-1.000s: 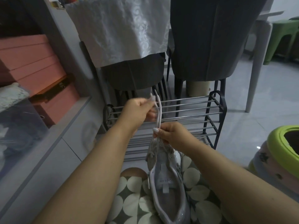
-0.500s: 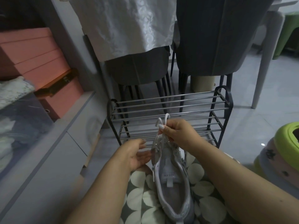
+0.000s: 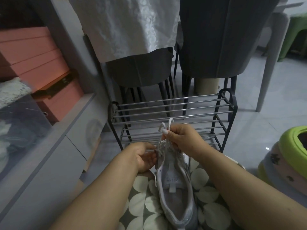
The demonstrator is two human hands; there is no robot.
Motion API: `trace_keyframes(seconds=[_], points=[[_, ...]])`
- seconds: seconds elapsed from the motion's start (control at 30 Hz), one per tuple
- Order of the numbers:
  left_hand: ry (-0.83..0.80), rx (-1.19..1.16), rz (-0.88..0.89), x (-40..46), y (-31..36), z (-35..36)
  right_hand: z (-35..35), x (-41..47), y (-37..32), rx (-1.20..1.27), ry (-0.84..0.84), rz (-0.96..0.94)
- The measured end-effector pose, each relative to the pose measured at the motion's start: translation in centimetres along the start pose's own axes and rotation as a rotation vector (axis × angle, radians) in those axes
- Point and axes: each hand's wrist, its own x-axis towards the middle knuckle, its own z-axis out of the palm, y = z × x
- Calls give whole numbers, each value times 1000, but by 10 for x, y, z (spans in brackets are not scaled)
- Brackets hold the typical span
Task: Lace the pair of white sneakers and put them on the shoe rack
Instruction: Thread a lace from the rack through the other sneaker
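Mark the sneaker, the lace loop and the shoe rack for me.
sneaker (image 3: 176,196): head view, on the insole.
lace loop (image 3: 170,121): head view, top of the loop above the right hand.
shoe rack (image 3: 172,107): head view, a top-shelf bar.

Mesh-cloth sneaker (image 3: 176,193); shiny metal shoe rack (image 3: 172,112).

I count one white sneaker (image 3: 176,188) in view, lying on my lap, and one white lace (image 3: 166,128) threaded through it. Two hands are at work: my left hand (image 3: 141,156) and my right hand (image 3: 184,138). Ahead stands one metal shoe rack (image 3: 172,120) with three tiers of bars. Behind it I see two dark chairs (image 3: 216,39), and one pale cloth (image 3: 126,24) draped over the nearer one. To the left are four pink boxes (image 3: 33,52), stacked.
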Motion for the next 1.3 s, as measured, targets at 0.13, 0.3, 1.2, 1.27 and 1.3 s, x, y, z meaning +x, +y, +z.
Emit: trace_keyframes(seconds=[0.13,0.3,1.2,1.27,1.3], points=[[-31,55,-60,5,4,-6,0,1,-1,-3,-14,-12],[51,31,-5,9,6,1,0,0,1,0,-20,-11],[-355,65,250,22,92,44,-12,13,3,73,59,73],[-397,67,296,26,95,45,-14,20,0,56,71,58],[-409,64,319,27,97,45,-15,23,-2,49,72,53]])
